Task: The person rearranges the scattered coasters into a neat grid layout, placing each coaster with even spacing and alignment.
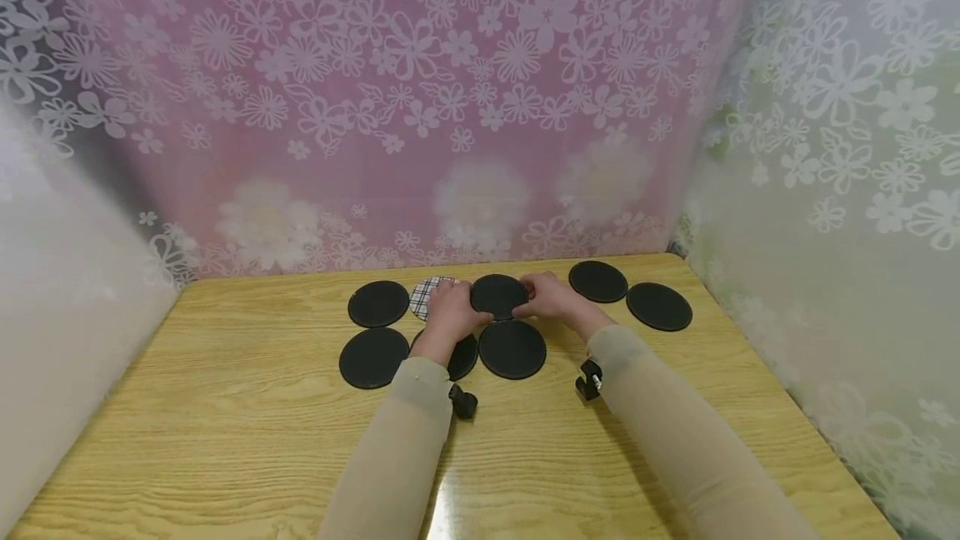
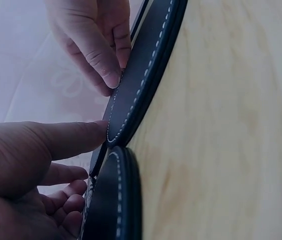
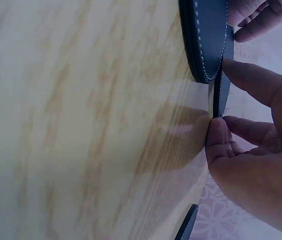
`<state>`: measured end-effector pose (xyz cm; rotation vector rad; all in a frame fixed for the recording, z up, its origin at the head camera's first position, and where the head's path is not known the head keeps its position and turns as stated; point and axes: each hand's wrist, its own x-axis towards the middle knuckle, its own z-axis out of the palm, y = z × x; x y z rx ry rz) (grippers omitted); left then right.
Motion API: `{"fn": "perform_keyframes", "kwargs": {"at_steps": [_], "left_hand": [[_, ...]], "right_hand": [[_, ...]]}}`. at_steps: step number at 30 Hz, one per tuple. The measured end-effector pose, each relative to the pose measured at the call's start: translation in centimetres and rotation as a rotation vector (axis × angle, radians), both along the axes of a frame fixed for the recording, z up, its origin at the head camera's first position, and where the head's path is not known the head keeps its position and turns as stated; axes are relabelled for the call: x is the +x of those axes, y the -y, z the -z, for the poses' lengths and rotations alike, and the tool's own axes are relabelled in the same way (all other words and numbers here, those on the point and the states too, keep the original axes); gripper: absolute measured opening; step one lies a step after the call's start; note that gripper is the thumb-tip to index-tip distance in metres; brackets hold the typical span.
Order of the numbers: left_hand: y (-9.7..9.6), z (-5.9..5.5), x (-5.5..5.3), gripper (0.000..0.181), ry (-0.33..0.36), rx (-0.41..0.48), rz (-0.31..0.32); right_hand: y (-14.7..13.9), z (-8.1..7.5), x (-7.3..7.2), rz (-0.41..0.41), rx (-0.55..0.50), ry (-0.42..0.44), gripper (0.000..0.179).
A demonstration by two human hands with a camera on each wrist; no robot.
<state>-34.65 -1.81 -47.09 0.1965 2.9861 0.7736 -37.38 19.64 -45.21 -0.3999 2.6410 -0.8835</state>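
Toward the back of the table, a round black coaster (image 1: 498,297) lies flat between the two hands. My left hand (image 1: 453,311) holds its left side, thumb at the front edge, and partly covers a white plaid coaster (image 1: 423,297). On the opposite side my right hand (image 1: 551,298) grips the rim with thumb and curled fingers. Directly in front lies another black coaster (image 1: 513,349) with white edge stitching, close to both thumbs. The left wrist hides part of a front-row black coaster (image 1: 462,358).
Two more black coasters, one behind (image 1: 378,303) and one in front (image 1: 372,357), lie at the left. Further right sit a black coaster (image 1: 597,281) and its neighbouring coaster (image 1: 659,306). Flowered curtains (image 1: 420,107) border the wooden table (image 1: 247,407).
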Motion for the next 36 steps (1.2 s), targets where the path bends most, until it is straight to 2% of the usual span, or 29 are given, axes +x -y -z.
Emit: {"fn": "perform_keyframes", "kwargs": {"at_steps": [4, 9, 14, 23, 27, 36], "left_hand": [[0.0, -0.1, 0.1, 0.071, 0.003, 0.006, -0.003], [0.0, -0.3, 0.2, 0.071, 0.006, 0.028, -0.003], [0.1, -0.6, 0.5, 0.071, -0.002, 0.042, 0.000], [0.1, -1.2, 0.8, 0.071, -0.009, 0.058, 0.013], [-0.2, -1.7, 1.1, 0.071, -0.018, 0.056, 0.027], [-1.6, -2.2, 2.1, 0.072, -0.066, 0.074, 0.074]], "right_hand": [[0.0, -0.1, 0.2, 0.008, -0.003, 0.000, 0.056], [-0.1, -0.2, 0.6, 0.037, -0.023, 0.023, 0.072], [-0.3, -0.2, 1.1, 0.058, -0.034, 0.025, 0.080], [-1.5, -0.6, 2.3, 0.035, 0.003, -0.032, 0.084], [-2.4, -0.8, 3.0, 0.040, 0.061, -0.078, 0.084], [-4.8, -1.6, 4.5, 0.062, 0.137, -0.151, 0.088]]}}
